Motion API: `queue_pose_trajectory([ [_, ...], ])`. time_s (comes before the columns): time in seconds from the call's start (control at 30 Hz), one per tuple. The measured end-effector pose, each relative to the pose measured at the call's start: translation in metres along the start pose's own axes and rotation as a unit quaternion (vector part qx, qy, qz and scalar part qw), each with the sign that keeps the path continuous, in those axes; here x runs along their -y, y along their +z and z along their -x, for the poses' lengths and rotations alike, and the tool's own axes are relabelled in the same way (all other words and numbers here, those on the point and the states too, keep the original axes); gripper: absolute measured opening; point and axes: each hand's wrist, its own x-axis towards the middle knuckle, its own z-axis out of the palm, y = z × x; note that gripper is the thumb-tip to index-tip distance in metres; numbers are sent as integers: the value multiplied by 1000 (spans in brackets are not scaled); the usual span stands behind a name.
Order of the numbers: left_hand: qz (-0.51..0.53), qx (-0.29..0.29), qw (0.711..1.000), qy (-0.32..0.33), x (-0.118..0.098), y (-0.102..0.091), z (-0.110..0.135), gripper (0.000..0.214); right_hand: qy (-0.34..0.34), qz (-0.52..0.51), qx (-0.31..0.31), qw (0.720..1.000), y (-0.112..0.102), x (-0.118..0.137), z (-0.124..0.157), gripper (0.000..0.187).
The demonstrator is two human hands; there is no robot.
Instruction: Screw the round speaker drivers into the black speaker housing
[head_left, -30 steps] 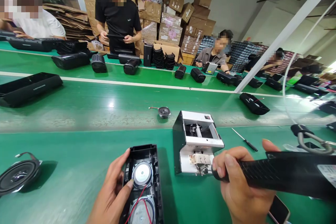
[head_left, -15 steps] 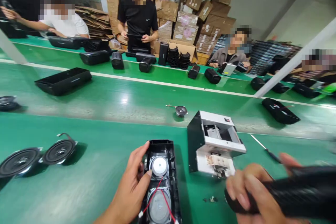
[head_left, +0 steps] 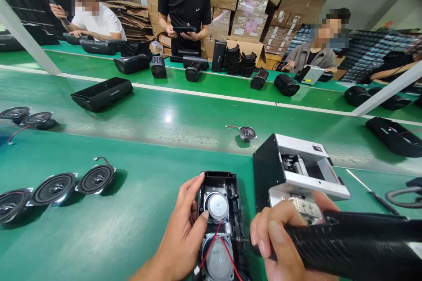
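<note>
My left hand grips the left side of a black speaker housing, its thumb over the rim. Inside the housing sit two round speaker drivers with their backs up, a smaller one and a larger one, with red wires across them. My right hand is wrapped around a black electric screwdriver lying nearly level. Its thin bit points left over the housing's right side, beside the larger driver; whether it touches a screw I cannot tell.
A white-and-black screw feeder stands right of the housing. Beyond it lies a screwdriver. Several loose speaker drivers line the left bench. One small driver and a black speaker case rest on the belt; people work across it.
My right hand has brought the electric screwdriver left, from beside the housing to over its right side. My left hand stays on the housing. The view has shifted left.
</note>
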Motion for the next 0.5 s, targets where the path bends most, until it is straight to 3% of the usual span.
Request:
queue_pose_trajectory([
  [0.13,-6,-1,1000,0,-2,0,0,64,88,-2,-80,993,11,8,3,65],
  [0.3,-18,8,1000,15,-4,-2,1,61,100,-18,-63,993,16,8,4,66],
  [0.4,-26,9,1000,9,-4,-2,2,61,102,-14,-35,994,6,-2,4,64],
  [0.5,-26,10,1000,1,-3,-2,2,60,67,-8,49,996,-9,-15,2,55],
])
